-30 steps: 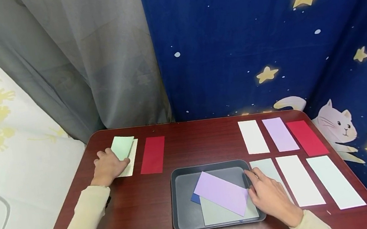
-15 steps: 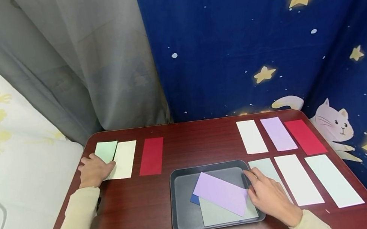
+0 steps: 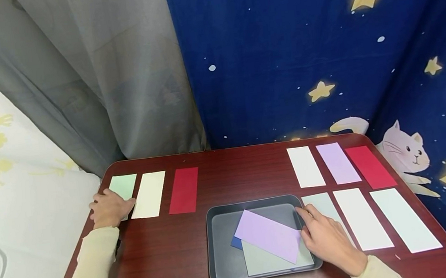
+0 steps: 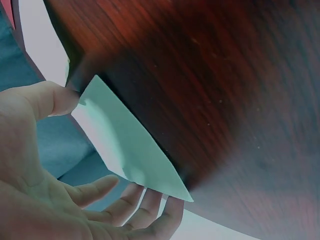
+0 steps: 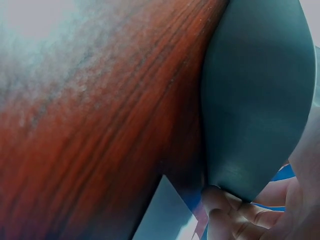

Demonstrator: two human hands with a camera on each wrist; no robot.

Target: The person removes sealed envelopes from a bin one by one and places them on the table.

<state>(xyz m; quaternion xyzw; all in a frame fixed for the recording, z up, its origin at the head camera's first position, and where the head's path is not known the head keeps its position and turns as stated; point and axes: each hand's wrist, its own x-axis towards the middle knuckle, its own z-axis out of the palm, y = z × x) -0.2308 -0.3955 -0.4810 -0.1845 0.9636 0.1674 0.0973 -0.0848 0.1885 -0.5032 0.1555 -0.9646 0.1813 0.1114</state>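
A pale green paper card [image 3: 123, 186] lies at the table's far left corner, beside a cream card [image 3: 148, 194]. My left hand [image 3: 109, 209] covers its near half. In the left wrist view, the thumb is at one edge of the card [image 4: 125, 142] and the fingertips hold the opposite side. My right hand [image 3: 328, 238] grips the right rim of a dark grey tray [image 3: 224, 251]. Inside the tray, a lilac card [image 3: 268, 234] lies slanted over a grey-green card [image 3: 263, 262] and a mostly hidden blue one [image 3: 236, 242].
Right of the cream card lies a red card [image 3: 184, 190]. On the right are two rows: a white card [image 3: 306, 166], a lilac one [image 3: 339, 162] and a red one [image 3: 371, 166] behind, pale ones like this white card [image 3: 363, 218] in front. Curtains hang beyond the table [image 3: 167, 264].
My left hand has moved left with the green card, which overlapped the cream card before and now lies beside it. The right hand has stayed on the tray's rim.
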